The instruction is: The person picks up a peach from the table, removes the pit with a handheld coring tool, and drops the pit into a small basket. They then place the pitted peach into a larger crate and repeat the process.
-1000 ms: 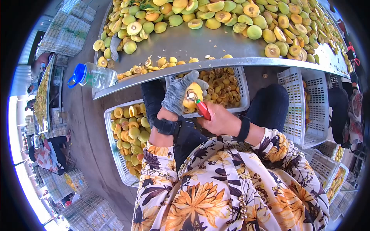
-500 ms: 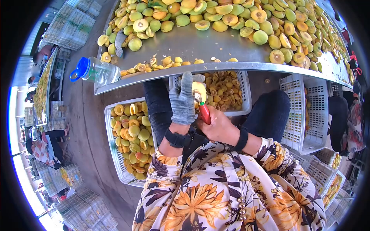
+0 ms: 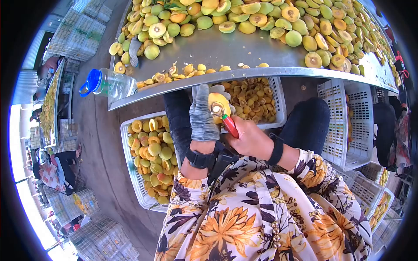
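Note:
My left hand (image 3: 203, 114), in a grey knit glove, grips a yellow stone-fruit half (image 3: 219, 104) with its cut face turned towards my right hand. My bare right hand (image 3: 251, 138) is closed round a small pitting tool (image 3: 230, 126) with a red handle and a green collar. The tool's metal tip meets the middle of the cut face, at the pit. Both hands are over my lap, just below the edge of the metal table (image 3: 261, 75). Behind them a white crate (image 3: 280, 102) holds small fruit pieces.
Halved fruit (image 3: 257, 19) is heaped across the table's far side, with scraps along its near rim. A blue-capped water jug (image 3: 114, 82) stands at the left corner. A crate of fruit halves (image 3: 130, 174) sits left of my legs; more white crates (image 3: 333, 126) stand right.
The fruit half has shifted slightly left and down, and its cut face shows more. My right hand has moved a little with the tool, its tip still at the fruit.

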`<state>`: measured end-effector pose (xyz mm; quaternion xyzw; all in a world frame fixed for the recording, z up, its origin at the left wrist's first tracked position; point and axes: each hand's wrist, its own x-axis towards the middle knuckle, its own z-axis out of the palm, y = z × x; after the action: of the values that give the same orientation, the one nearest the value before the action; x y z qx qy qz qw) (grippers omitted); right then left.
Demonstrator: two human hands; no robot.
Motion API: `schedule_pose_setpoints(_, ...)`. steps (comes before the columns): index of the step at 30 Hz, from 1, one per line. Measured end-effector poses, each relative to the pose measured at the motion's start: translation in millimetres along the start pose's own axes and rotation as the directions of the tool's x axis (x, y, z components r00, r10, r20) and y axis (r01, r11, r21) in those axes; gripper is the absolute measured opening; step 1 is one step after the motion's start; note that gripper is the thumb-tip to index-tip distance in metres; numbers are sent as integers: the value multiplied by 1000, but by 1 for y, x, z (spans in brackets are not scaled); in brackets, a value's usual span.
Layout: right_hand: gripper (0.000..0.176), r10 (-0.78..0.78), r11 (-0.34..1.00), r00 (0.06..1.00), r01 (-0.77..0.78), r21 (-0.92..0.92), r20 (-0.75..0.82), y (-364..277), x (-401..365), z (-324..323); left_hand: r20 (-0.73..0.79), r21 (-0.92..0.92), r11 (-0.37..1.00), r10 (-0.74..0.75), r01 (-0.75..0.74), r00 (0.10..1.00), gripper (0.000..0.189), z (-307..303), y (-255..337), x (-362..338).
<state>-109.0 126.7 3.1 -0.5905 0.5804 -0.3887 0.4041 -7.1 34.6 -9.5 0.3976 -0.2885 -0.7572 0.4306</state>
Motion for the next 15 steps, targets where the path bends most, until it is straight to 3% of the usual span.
schedule_pose_setpoints(1,22,0,1000,1000,0,2,-6,1,1,-1,-17,-62,998,-26,25,1000,39,1,2,-2)
schedule_pose_setpoints(3,24,43,945,999,-46,-324,-16,6,6,-5,-28,-113,993,-47,43,999,39,0,6,-2)
schedule_pose_setpoints(5,26,-25,936,999,8,-353,-44,14,9,-10,-164,-346,921,-245,177,956,38,-7,3,-1)
schedule_pose_setpoints(7,27,-89,993,966,67,-96,-242,24,14,-11,-103,-327,935,-184,141,978,39,-14,-3,-2)
schedule_pose_setpoints(8,29,-90,995,960,98,18,-264,27,16,-10,-45,-318,942,-128,107,991,39,-19,-8,-4)
schedule_pose_setpoints(9,29,-83,996,959,91,19,-270,27,14,-9,13,-313,947,-73,74,997,40,-24,-15,-5)
schedule_pose_setpoints(10,30,160,947,978,-113,300,-134,20,13,-9,46,-312,947,-66,77,997,40,-22,-15,-4)
schedule_pose_setpoints(11,31,348,785,935,-327,526,62,15,12,-6,52,-310,947,-71,84,996,40,-19,-17,-6)
schedule_pose_setpoints(15,32,328,753,944,-232,615,-45,24,10,9,-18,-214,974,-79,74,997,38,-8,-20,-12)
